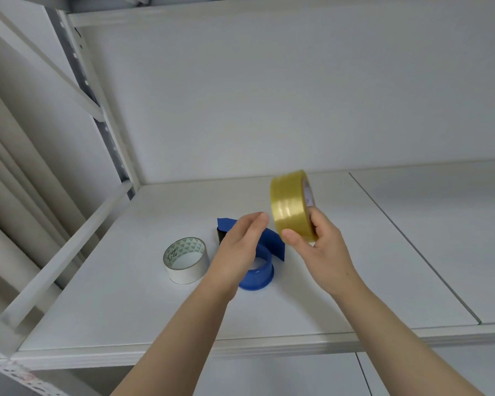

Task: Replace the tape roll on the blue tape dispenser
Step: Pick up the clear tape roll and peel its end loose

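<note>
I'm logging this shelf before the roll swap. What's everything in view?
yellow tape roll: one, translucent yellow, held on edge above the shelf.
white tape roll: one, white with a green-triangle core, lying flat, left of the dispenser.
blue tape dispenser: one, blue with a black part, on the shelf, partly hidden by the left grip; its ring looks empty.
shelf: one, white, under everything.
shelf frame: one, grey-white, at left.
left grip: one, fingers straight, in front of the dispenser.
right grip: one, holding the yellow tape roll.
</note>
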